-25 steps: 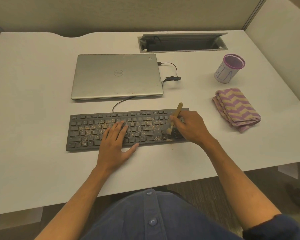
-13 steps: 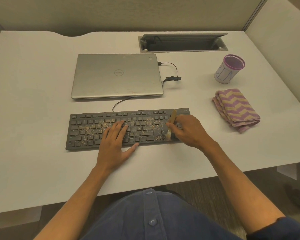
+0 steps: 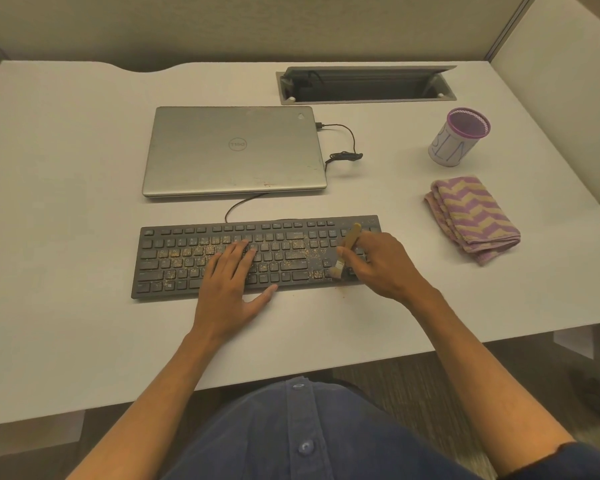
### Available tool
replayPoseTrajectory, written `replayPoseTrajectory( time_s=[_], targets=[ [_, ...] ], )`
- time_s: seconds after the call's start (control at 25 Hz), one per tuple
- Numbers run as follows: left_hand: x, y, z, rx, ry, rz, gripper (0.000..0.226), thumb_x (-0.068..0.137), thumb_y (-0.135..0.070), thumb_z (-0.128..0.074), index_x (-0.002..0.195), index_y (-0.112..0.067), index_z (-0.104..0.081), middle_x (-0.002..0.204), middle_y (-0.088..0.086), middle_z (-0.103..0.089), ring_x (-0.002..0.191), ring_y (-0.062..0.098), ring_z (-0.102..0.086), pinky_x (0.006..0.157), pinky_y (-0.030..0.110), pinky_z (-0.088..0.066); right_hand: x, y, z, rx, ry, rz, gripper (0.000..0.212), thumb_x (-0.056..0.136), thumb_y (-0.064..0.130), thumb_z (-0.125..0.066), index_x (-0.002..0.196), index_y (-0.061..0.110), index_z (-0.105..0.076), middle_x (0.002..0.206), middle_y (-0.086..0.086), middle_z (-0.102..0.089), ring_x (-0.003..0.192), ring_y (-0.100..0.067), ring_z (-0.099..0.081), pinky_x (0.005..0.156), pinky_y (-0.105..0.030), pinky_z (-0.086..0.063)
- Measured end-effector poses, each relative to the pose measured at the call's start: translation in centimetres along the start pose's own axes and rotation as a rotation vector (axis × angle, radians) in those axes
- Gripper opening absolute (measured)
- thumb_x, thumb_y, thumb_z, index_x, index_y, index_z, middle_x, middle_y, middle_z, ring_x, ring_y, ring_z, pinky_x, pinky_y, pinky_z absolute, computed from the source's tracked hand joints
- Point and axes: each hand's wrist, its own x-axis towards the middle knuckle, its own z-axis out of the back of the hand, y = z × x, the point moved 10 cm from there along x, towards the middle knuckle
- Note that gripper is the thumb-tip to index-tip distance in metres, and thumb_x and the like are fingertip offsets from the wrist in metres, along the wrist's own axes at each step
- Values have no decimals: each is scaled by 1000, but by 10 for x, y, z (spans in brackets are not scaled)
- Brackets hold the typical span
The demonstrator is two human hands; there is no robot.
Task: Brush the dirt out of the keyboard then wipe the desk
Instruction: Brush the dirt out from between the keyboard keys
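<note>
- the black keyboard (image 3: 257,258) lies flat on the white desk (image 3: 66,202), near the front edge, with the closed silver laptop (image 3: 234,150) just beyond it.
- yellowish crumbs are scattered over the middle keys, thickest from the left-centre rows across to the right-centre; a few specks lie on the desk just in front of the keyboard's right part.
- the left hand (image 3: 231,289) lies flat on the centre keys, fingers straight and together, thumb spread out over the near edge; it holds nothing.
- the right hand (image 3: 381,265) is curled round a small wooden-handled brush (image 3: 345,251), pinching the handle between thumb and fingers.
- the brush stands tilted, handle tip pointing far, pale bristles down on the keys at the keyboard's right part.
- a folded purple and tan chevron cloth (image 3: 471,218) lies on the desk right of the keyboard, apart from it.
- a purple-rimmed cup (image 3: 458,136) stands beyond the cloth.
- an open cable hatch (image 3: 364,85) sits at the far side.
</note>
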Motion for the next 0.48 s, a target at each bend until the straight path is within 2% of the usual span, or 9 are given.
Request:
replayPoseTrajectory(
  time_s=[0.28, 0.36, 0.48],
  targets=[
    [0, -1, 1, 2, -12, -4, 77, 92, -63, -48, 144, -6, -52, 152, 11, -47, 143, 29, -40, 117, 52, -32, -3, -11, 5, -1, -41, -27, 27, 96, 36, -53, 88, 20, -73, 90, 1, -72, 79, -20, -62, 70, -35, -49],
    [0, -1, 1, 4, -10, -6, 77, 93, -64, -48, 144, -6, -52, 153, 11, -46, 143, 29, -40, 118, 52, -31, -5, -13, 1, -23, -14, -41, 27, 96, 36, -53, 88, 20, -73, 88, 0, -72, 78, -21, -62, 68, -36, -50],
    [0, -1, 1, 9, -7, -3, 77, 93, -64, -47, 144, -7, -51, 153, 11, -46, 143, 28, -40, 119, 51, -29, -6, -15, 6, -24, -80, -39, 29, 97, 36, -53, 88, 17, -74, 85, -1, -72, 72, -18, -60, 62, -31, -46]
  ],
)
